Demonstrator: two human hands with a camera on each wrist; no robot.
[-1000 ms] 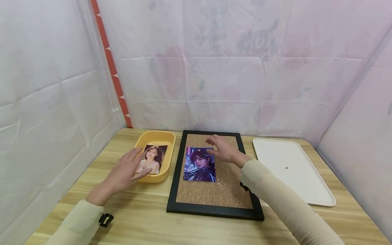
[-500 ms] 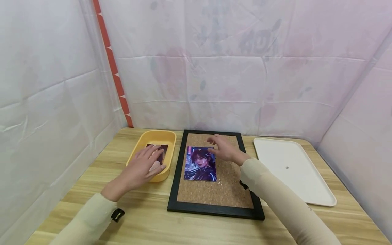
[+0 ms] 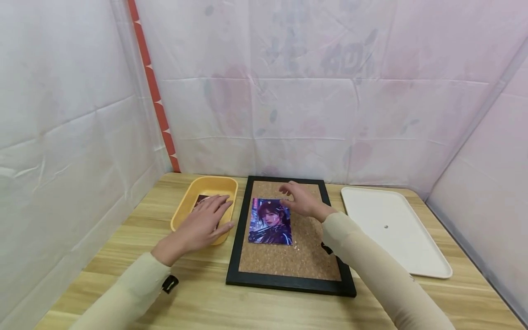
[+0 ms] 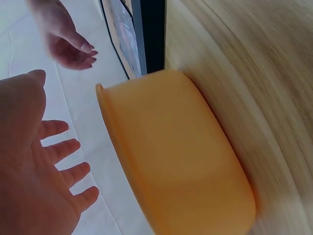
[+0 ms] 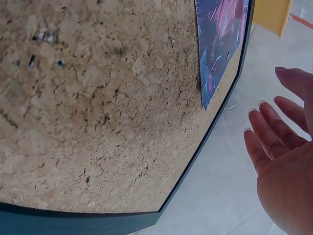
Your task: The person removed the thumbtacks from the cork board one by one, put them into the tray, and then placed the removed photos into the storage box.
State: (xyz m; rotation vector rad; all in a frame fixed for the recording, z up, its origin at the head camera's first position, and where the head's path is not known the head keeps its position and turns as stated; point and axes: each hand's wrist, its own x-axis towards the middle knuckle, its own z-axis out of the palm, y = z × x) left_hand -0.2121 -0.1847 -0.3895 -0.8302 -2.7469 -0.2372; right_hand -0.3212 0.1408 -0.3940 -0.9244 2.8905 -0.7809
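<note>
In the head view my left hand [image 3: 200, 227] is over the yellow plastic bin [image 3: 216, 183], fingers loosely spread and holding nothing. It hides most of a photo card [image 3: 200, 199] in the bin. The left wrist view shows the fingers apart from the bin's wall [image 4: 171, 152]. My right hand [image 3: 303, 200], fingers loosely bent, hovers above the corkboard [image 3: 288, 265] by the top right corner of a purple-blue illustrated card [image 3: 270, 224]. Small and shiny, a round pin head [image 3: 269, 201] shows at that card's top. Nothing is held in the right hand [image 5: 288, 156] in the right wrist view.
A white tray [image 3: 371, 206] lies right of the corkboard, with a small silvery piece [image 3: 386, 227] on it. The corkboard's black frame [image 3: 288, 285] stands between bin and tray. White cloth walls [image 3: 297, 105] close off the back and sides of the wooden table [image 3: 198, 293].
My left hand has shifted rightward over the bin and now covers much of the photo card, which showed plainly before. The right hand has stayed in nearly the same place.
</note>
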